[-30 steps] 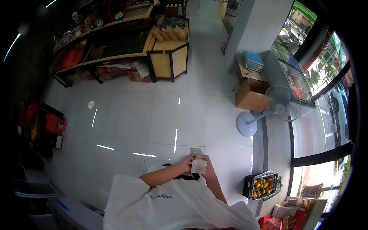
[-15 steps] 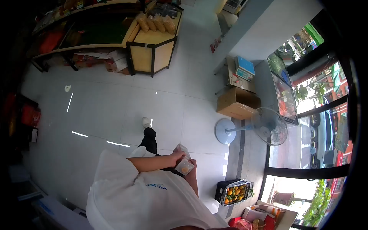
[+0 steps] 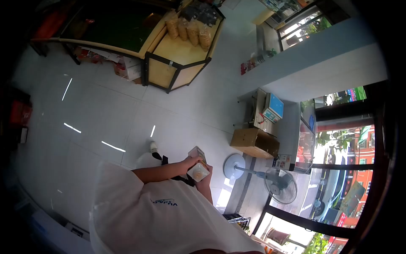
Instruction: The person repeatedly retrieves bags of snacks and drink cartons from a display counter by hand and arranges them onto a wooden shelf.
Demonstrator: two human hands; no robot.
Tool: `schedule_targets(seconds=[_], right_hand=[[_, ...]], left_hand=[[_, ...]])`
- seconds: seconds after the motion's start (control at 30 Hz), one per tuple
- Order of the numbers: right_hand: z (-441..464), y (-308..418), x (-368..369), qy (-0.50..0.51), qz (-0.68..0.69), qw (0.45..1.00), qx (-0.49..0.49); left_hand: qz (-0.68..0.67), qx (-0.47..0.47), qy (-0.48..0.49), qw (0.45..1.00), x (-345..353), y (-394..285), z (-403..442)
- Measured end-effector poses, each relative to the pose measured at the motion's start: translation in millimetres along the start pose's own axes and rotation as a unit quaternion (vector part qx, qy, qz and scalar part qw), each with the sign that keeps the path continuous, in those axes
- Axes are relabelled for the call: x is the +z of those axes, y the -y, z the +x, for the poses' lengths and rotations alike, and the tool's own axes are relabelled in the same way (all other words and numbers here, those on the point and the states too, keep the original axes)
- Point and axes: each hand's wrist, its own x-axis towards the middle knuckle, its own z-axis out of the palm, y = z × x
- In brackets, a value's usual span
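In front of my white shirt, both hands hold a clear plastic box, with a small orange-yellow patch showing through it. My left hand reaches across from the left, its fingers closed over the box's middle. From below right, my right hand wraps around the near right side, its fingers partly hidden by the box. The far end of the box sticks out beyond my left hand. What lies inside is too small to make out.
A standing fan is on the tiled floor to the right. Beyond it are an open cardboard box and a blue-topped scale. Ahead, a wooden display stand carries bags of snacks. Glass doors line the right.
The view has turned and shifted, so the fan sits lower and the orange crate has mostly left the picture. Both hands keep hold of the plastic box.
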Motion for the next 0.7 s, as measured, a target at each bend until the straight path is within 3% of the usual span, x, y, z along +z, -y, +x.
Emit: schedule_targets(seconds=[0.03,0.07,0.17,0.2,0.23,0.3,0.37,0.43,0.63,0.7], right_hand=[[9.4,3.1,25.8,-0.005,0.003,1.0,0.014],[20.7,7.4,49.2,0.005,-0.03,0.999,0.028],[79.1,16.5,86.8,0.043,-0.08,0.994,0.059],[98.4,20.4,102.8,0.044,-0.091,0.993,0.067],[115.2,22.8,121.1,0.056,-0.097,0.991,0.068],[143.5,22.9,163.5,0.075,-0.097,0.99,0.074],[182.2,26.2,203.6,0.134,-0.083,0.982,0.1],[221.4,31.2,246.7,0.144,-0.108,0.976,0.124],[377.5,64.9,371.7,0.223,-0.2,0.938,0.173],[401.2,75.5,421.4,0.197,-0.205,0.942,0.179]], left_hand=[[0.021,0.035,0.012,0.999,-5.9,-16.4,0.1],[0.038,0.07,-0.047,0.996,-10.1,-28.9,3.1],[0.029,0.119,-0.106,0.987,-9.2,-91.8,-24.2],[0.062,0.136,-0.136,0.979,-31.2,-97.9,1.4],[0.129,0.202,-0.108,0.965,-35.8,-121.7,-11.2],[0.19,0.333,-0.243,0.891,-35.1,-152.7,-19.6],[0.258,0.43,-0.199,0.842,-45.9,-193.6,-32.3],[0.318,0.459,-0.269,0.784,-67.4,-229.3,-14.2],[0.239,0.479,-0.321,0.781,-92.5,-391.9,12.8],[0.295,0.511,-0.387,0.708,-91.1,-431.7,33.2]])
